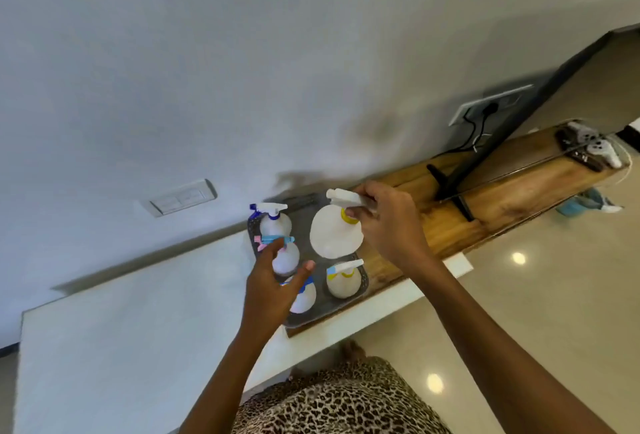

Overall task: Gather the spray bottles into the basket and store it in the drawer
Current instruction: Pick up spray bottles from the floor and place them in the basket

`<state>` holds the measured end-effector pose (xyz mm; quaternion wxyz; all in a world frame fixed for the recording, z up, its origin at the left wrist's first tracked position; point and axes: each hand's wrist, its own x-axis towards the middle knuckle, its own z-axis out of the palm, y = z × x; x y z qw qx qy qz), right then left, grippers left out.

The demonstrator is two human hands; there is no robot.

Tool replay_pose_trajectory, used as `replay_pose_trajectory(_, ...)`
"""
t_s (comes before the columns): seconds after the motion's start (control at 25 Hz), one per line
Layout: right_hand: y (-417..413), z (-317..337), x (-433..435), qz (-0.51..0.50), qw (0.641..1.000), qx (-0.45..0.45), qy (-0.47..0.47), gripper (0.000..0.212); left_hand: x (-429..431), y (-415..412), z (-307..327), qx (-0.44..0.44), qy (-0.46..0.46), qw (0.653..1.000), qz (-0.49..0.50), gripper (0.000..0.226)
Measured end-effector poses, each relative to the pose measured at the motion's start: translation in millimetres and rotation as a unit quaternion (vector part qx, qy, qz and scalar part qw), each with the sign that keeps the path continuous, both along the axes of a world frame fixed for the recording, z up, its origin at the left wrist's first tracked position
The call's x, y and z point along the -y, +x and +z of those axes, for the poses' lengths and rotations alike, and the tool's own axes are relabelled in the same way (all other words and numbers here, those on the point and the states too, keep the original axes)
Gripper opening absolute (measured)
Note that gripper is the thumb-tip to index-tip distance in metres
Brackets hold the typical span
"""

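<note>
Spray bottle point(336, 236), the big one, hangs over the far corner of the basket point(311, 321) on the bench point(485, 198). My right hand point(388, 222) has its fingers clamped round the neck, keeping it upright. My left hand point(270, 281), fingers apart, likely guards the small bottles point(341, 283) inside.

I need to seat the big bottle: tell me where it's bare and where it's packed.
Bare: the basket floor strip between the three left bottles and the big bottle the right hand grips; the wooden top between basket and TV foot; the white surface left. Crowded: the left column under the left hand.
</note>
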<state>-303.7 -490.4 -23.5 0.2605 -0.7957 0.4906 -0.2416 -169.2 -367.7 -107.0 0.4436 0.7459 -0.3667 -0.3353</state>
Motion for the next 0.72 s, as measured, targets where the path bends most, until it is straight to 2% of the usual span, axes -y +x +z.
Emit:
replay_pose_trajectory(0.12,4,-39,37,-0.002,0.998,-0.027,0.054,0.018,6,13,3,0.016,0.014,0.999,0.028,0.046)
replay_pose_trajectory(0.4,17,-149,91,0.076,0.977,-0.098,0.176,0.016,20,19,10,0.048,0.063,0.986,0.147,0.044)
replay_pose_trajectory(0.52,19,-180,101,0.139,0.962,-0.165,0.169,0.023,22,11,8,0.043,0.089,0.979,0.179,0.042)
replay_pose_trajectory(0.72,23,-212,119,0.196,0.941,-0.201,0.19,0.023,27,-9,-5,0.03,0.121,0.967,0.22,0.04)
